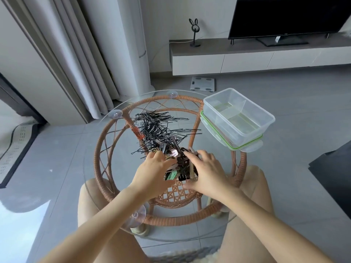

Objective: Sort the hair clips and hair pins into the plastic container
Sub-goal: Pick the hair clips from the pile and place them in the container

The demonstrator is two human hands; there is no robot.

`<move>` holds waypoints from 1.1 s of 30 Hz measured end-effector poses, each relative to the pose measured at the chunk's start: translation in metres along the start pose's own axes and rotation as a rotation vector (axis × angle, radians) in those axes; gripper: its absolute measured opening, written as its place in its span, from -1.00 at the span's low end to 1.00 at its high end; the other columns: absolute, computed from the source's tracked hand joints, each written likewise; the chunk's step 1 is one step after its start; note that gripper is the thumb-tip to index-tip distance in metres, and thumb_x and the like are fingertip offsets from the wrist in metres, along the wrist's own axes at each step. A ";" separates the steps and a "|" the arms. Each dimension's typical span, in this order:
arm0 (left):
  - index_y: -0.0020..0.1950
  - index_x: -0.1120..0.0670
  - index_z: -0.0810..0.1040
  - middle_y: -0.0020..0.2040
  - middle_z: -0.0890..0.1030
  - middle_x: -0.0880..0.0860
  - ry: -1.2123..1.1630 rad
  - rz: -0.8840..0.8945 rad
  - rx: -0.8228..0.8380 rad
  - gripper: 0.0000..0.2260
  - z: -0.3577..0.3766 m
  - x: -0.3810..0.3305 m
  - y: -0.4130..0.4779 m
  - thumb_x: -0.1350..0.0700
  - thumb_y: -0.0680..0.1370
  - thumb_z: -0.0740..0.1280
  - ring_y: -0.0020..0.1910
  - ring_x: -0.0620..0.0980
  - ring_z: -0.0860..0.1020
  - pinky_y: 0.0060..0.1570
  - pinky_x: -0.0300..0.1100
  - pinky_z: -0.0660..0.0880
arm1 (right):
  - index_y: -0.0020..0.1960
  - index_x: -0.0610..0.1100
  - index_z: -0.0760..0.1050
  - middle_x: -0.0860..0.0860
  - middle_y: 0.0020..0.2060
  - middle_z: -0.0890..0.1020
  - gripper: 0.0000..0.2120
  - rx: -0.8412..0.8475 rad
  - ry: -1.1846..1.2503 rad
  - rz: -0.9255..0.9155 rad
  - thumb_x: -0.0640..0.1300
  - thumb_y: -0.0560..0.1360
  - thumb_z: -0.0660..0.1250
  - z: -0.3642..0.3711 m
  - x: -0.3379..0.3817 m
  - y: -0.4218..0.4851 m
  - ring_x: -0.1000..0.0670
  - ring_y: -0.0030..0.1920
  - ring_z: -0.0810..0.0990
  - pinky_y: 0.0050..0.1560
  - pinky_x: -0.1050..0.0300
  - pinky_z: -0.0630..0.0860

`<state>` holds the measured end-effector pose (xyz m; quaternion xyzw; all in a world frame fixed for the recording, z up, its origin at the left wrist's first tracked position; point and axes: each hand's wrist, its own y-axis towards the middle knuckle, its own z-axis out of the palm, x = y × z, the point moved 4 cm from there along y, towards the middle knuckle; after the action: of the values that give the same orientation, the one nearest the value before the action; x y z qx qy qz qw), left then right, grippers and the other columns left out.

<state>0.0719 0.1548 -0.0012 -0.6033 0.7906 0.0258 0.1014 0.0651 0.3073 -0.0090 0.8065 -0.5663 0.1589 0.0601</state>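
Both the left hand (152, 168) and right hand (206, 172) cup a bundle of hair clips (180, 168) between curled fingers, while the empty plastic container (237, 114) sits well apart, beyond and rightward, nearer the right hand.

We find no text, label, brand or number that we can read anywhere; the small white tag (277, 39) under the television (284, 16) is too blurred to make out.
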 end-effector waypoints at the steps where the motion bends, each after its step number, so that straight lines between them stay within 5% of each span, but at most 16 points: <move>1: 0.40 -0.11 0.31 0.21 0.41 0.03 -0.008 0.002 0.026 -0.46 0.000 -0.001 0.001 -0.11 0.44 0.36 0.23 0.03 0.35 0.17 -0.09 0.48 | 0.43 -0.01 0.22 -0.10 0.30 0.34 -0.24 -0.042 0.048 0.013 0.13 0.33 0.45 -0.001 -0.001 0.002 -0.12 0.27 0.34 0.23 0.04 0.38; 4: 0.25 -0.01 0.47 0.10 0.51 0.03 -0.057 0.018 -0.010 -0.66 -0.006 -0.001 0.004 0.04 0.48 0.36 0.12 0.02 0.48 0.03 -0.13 0.53 | 0.31 -0.08 0.42 -0.05 0.05 0.42 -0.47 -0.074 0.154 -0.002 -0.04 0.38 0.45 -0.005 -0.005 0.006 -0.07 0.12 0.43 0.10 0.17 0.40; 8: 0.06 0.12 0.54 0.00 0.55 0.03 0.035 0.060 -0.033 -0.85 -0.007 -0.003 0.004 0.18 0.51 0.28 0.02 0.00 0.51 -0.05 -0.19 0.53 | 0.15 -0.17 0.55 -0.14 0.02 0.53 -0.72 -0.152 -0.019 -0.153 -0.27 0.45 0.36 -0.010 -0.003 0.003 -0.11 0.10 0.52 0.02 0.11 0.51; 13: 0.02 0.14 0.55 -0.05 0.56 0.02 0.078 0.145 -0.028 -0.87 -0.009 -0.006 0.006 0.17 0.57 0.24 -0.07 -0.03 0.52 -0.02 -0.21 0.54 | -0.20 -0.25 0.60 -0.15 -0.30 0.57 -0.83 -0.295 -0.129 -0.216 -0.47 0.31 0.37 -0.016 -0.004 0.000 -0.12 -0.36 0.58 -0.42 0.15 0.51; 17: 0.00 0.16 0.56 -0.13 0.53 -0.01 -0.074 0.046 -0.048 -0.81 -0.031 0.003 0.007 0.10 0.59 0.20 -0.17 -0.06 0.54 -0.07 -0.27 0.54 | -0.19 -0.28 0.59 -0.13 -0.34 0.59 -0.81 -0.374 -0.051 -0.225 -0.51 0.29 0.38 -0.032 -0.012 0.005 -0.12 -0.37 0.58 -0.40 0.10 0.58; 22: -0.22 0.10 0.50 -0.31 0.55 0.00 -0.111 -0.035 -0.099 -0.83 -0.051 0.016 0.014 0.11 0.56 0.27 -0.39 -0.04 0.49 -0.43 -0.32 0.39 | -0.15 -0.30 0.63 -0.14 -0.31 0.65 -0.78 -0.426 0.055 -0.218 -0.52 0.27 0.43 -0.051 -0.021 0.007 -0.12 -0.34 0.63 -0.33 0.17 0.59; 25: -0.29 0.13 0.50 -0.35 0.61 0.09 -0.178 -0.053 -0.145 -0.79 -0.060 0.015 0.020 0.10 0.53 0.31 -0.40 0.06 0.52 -0.34 -0.11 0.49 | -0.12 -0.30 0.64 -0.15 -0.26 0.67 -0.86 -0.506 0.109 -0.209 -0.44 0.35 0.41 -0.068 -0.025 0.003 -0.11 -0.28 0.66 -0.21 0.23 0.55; 29: -0.28 0.17 0.56 -0.35 0.63 0.16 -0.297 -0.061 -0.188 -0.79 -0.075 0.005 0.039 0.10 0.51 0.33 -0.39 0.13 0.57 -0.33 -0.05 0.53 | -0.12 -0.30 0.63 -0.14 -0.27 0.65 -0.90 -0.636 0.146 -0.182 -0.39 0.39 0.38 -0.095 -0.037 -0.001 -0.07 -0.30 0.62 -0.15 0.40 0.36; 33: -0.22 0.20 0.61 -0.31 0.67 0.16 -0.410 -0.038 -0.193 -0.81 -0.088 -0.016 0.069 0.10 0.49 0.34 -0.30 0.15 0.64 -0.25 0.01 0.57 | -0.15 -0.29 0.62 -0.13 -0.28 0.64 -0.90 -0.766 0.092 -0.129 -0.35 0.40 0.33 -0.127 -0.060 -0.003 0.00 -0.30 0.56 -0.20 0.35 0.35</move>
<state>-0.0019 0.1745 0.0818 -0.6070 0.7358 0.2217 0.2024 0.0253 0.3971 0.0919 0.7517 -0.5294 -0.0320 0.3920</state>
